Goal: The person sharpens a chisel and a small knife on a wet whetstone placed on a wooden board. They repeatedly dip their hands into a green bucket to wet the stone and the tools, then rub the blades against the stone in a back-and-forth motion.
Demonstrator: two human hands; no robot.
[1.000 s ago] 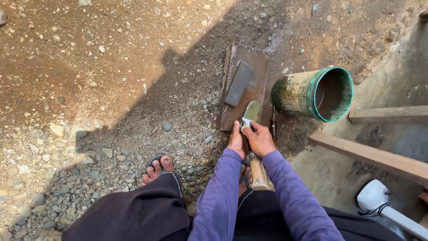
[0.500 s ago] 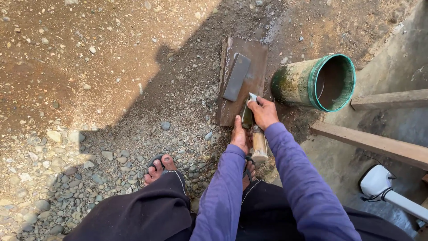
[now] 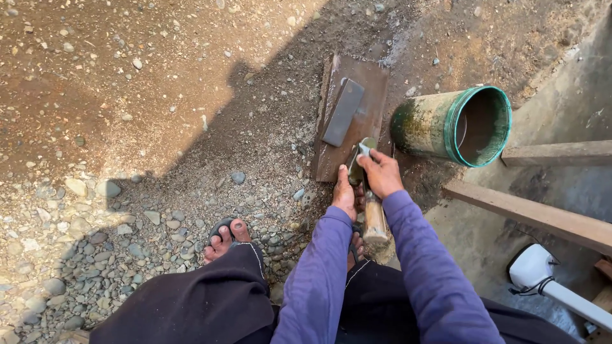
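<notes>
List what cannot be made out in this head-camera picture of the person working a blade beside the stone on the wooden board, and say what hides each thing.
- Blade: its edge and lower part are covered by the left hand and right hand.
- Wooden handle: upper end hidden under both hands.
- Green bucket: inside is in deep shade, contents unclear.
- White object: cut off by the right edge.
- Right foot: hidden by the sleeves.

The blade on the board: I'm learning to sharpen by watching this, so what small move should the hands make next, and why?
Probably a short push of the blade forward along the wooden board towards the grey whetstone. The right hand presses on the blade near its tip, the left hand steadies it beside the wooden handle, and the stone lies just ahead, apart from the tip.
</notes>
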